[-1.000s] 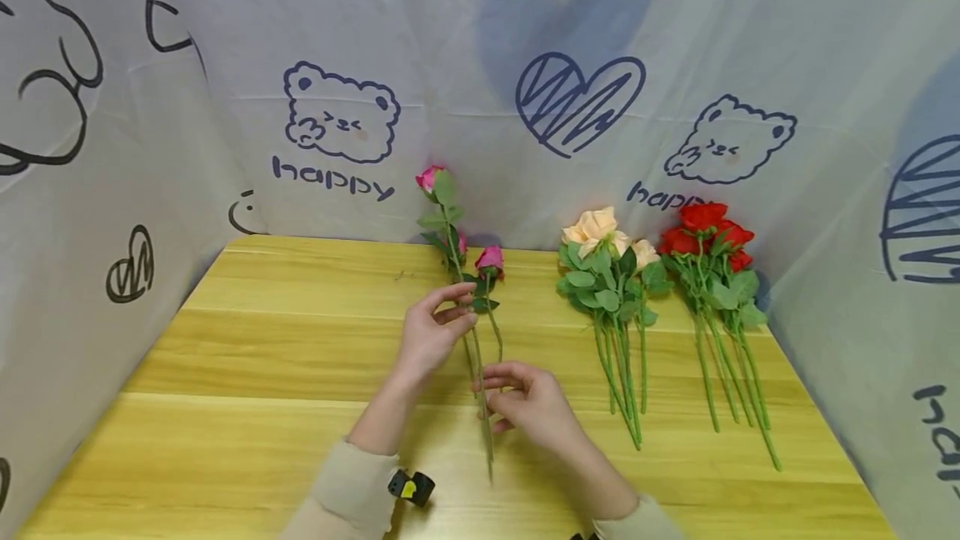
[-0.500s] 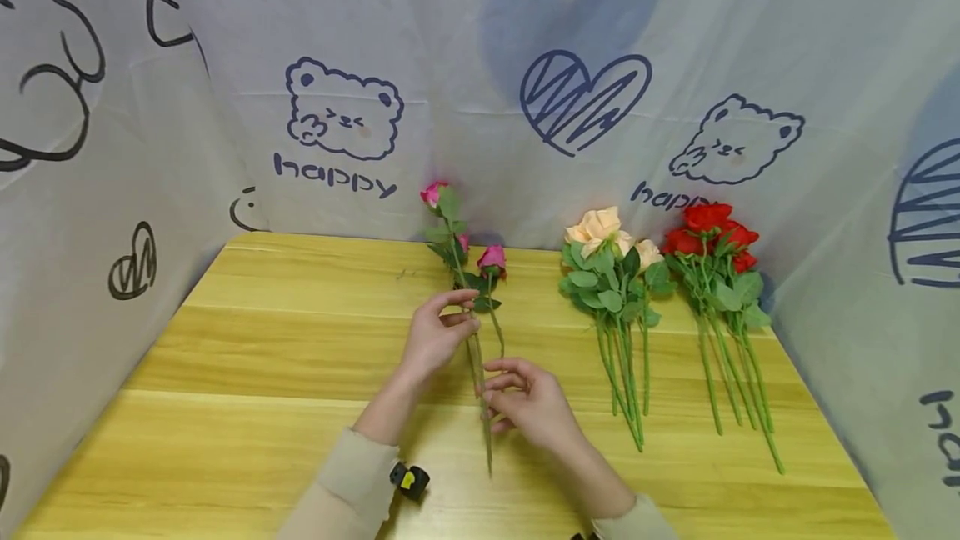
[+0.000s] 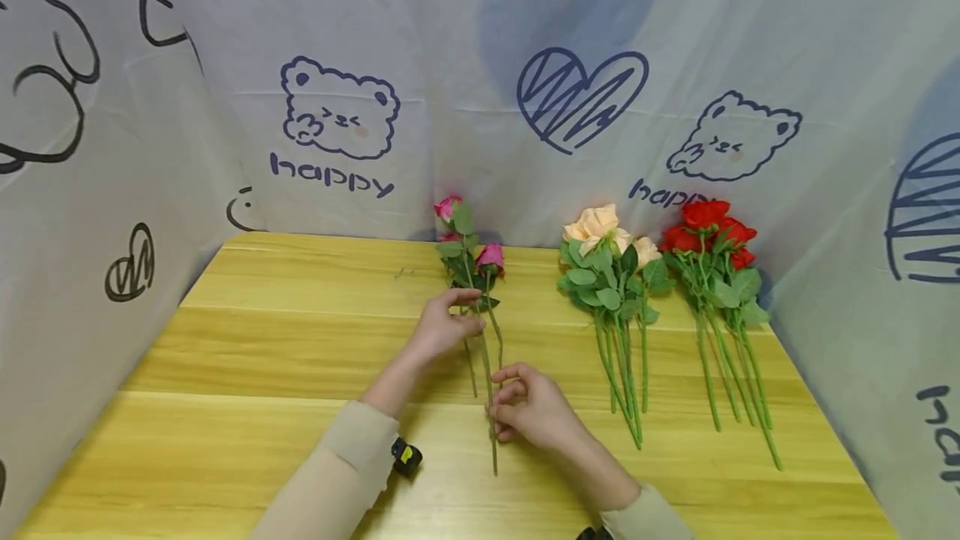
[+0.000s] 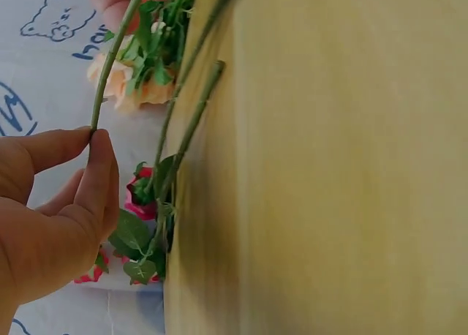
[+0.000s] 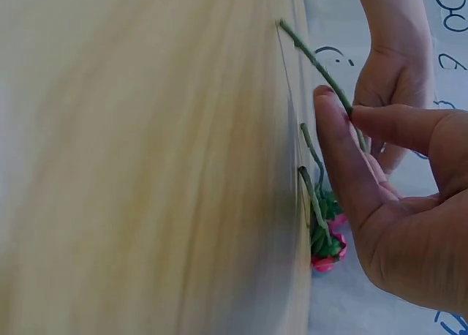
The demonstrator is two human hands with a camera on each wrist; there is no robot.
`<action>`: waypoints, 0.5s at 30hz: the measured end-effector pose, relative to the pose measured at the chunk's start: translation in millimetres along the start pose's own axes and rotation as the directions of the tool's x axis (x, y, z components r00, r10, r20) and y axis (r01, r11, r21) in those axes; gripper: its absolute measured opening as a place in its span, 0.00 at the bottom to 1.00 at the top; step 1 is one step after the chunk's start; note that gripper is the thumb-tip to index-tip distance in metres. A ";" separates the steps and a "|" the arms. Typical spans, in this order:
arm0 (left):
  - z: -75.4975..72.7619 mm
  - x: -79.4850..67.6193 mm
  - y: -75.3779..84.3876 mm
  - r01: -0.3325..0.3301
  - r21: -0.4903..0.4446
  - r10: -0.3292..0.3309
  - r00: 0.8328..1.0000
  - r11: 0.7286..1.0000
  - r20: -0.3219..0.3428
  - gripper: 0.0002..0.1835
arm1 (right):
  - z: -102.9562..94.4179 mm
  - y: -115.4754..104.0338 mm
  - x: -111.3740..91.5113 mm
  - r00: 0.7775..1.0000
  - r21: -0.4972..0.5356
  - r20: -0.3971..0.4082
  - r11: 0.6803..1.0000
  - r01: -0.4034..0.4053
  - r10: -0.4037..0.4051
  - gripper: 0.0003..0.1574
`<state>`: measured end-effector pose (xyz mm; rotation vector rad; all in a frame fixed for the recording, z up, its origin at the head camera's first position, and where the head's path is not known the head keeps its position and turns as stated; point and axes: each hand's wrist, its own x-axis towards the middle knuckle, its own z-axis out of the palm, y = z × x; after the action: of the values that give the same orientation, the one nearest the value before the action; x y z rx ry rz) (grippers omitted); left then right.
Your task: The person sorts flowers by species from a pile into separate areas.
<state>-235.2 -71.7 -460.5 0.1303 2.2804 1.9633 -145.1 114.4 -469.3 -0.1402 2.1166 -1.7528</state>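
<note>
A long-stemmed pink rose [image 3: 447, 207] is held over the table by both hands. My left hand [image 3: 442, 326] pinches its stem midway, between thumb and fingertips, as the left wrist view shows on the stem [image 4: 110, 68]. Lower down, my right hand [image 3: 534, 412] pinches the same stem, whose cut end [image 5: 292, 35] points toward me. Two more pink roses lie beneath: one bloom [image 3: 491, 256] shows to the right of the held stem, the other is mostly hidden behind its leaves. Their stems [image 4: 191, 126] lie along the wood in the left wrist view.
Peach roses [image 3: 597, 227] lie in a bunch right of the hands, with red roses [image 3: 705, 215] beyond them. Their green stems point toward the front of the wooden table [image 3: 285, 440]. A white cloth [image 3: 457, 40] with drawings hangs behind and at both sides.
The held pink rose has come down and shifted right, its bloom now nearer the two lying roses. Both hands have moved slightly right with it, still pinching the stem.
</note>
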 end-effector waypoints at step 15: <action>3.1 1.4 -17.0 0.028 0.179 -0.044 0.995 0.983 0.088 0.26 | 4.3 5.4 4.1 0.993 -0.117 0.107 0.991 0.060 -0.048 0.32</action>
<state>-235.8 -71.0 -477.8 0.1909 2.3773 1.6973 -146.4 110.2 -476.1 -0.3180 2.1611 -1.6104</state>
